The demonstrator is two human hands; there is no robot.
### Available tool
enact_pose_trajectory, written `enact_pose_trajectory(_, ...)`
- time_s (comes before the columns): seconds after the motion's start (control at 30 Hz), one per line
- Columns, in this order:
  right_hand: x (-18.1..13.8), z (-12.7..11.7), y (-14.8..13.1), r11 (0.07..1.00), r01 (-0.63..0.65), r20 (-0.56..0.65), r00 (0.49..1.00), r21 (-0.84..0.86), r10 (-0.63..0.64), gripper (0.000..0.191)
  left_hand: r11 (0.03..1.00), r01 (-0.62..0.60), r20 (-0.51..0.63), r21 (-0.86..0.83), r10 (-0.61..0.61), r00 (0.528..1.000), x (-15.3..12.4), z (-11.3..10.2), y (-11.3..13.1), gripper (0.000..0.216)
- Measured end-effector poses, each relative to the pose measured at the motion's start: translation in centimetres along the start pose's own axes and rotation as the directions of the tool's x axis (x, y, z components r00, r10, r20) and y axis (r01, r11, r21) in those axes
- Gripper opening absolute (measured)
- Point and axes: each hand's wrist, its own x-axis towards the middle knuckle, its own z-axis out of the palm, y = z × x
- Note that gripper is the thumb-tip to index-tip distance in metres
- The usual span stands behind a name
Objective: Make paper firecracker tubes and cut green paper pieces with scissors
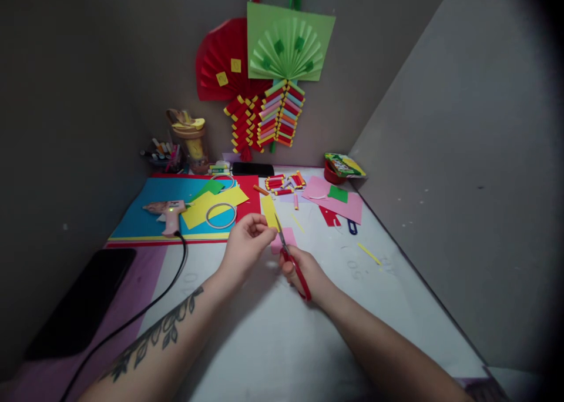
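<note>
My left hand [252, 237] pinches a narrow strip of yellow paper [269, 211] between thumb and fingers, its free end pointing away from me. Red-handled scissors [300, 277] are in my right hand [309, 272], with the fingers wrapped in and around the handles. Their metal blades lie along the right edge of the yellow paper. Beneath the hands, a pink piece of paper [288, 237] rests on the white table. Just beyond are small rolled paper tubes [282, 183] in red, yellow, orange and lilac.
A pink glue gun [173, 214] with a black cable lies on coloured sheets [132, 214] at left. Nearby are tape rings [221, 224] and a dark phone-like slab [83, 299]. Pink paper [352, 207] and scraps lie right. Paper fan decorations [291, 49] hang on the wall.
</note>
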Motion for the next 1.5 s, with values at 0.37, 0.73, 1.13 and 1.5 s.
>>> enact_pose_trajectory(0.37, -0.1, -0.1, -0.2, 0.999, -0.041, -0.008, 0.999, 0.018, 0.041, 0.021, 1.000, -0.006, 0.012, 0.002, 0.006, 1.000, 0.0, -0.1, 0.0, 0.026)
enact_pose_trajectory(0.73, -0.3, -0.1, -0.9, 0.999, -0.043, -0.003, 0.999, 0.031, 0.043, 0.025, 0.997, -0.062, 0.009, 0.049, 0.062, 0.998, 0.0, -0.2, 0.2, 0.018)
enact_pose_trajectory(1.13, -0.2, -0.1, -0.6, 1.000, 0.004, 0.006, 1.000, -0.013, -0.004, 0.024, 0.978, -0.118, 0.038, 0.171, 0.113, 0.993, -0.1, -0.4, -0.3, 0.017)
enact_pose_trajectory(1.5, -0.2, -0.3, -0.1, 1.000, 0.000, 0.048, 0.999, -0.006, 0.000, 0.026, 0.973, -0.125, 0.069, 0.194, 0.114, 0.991, 0.0, -0.3, -0.9, 0.016)
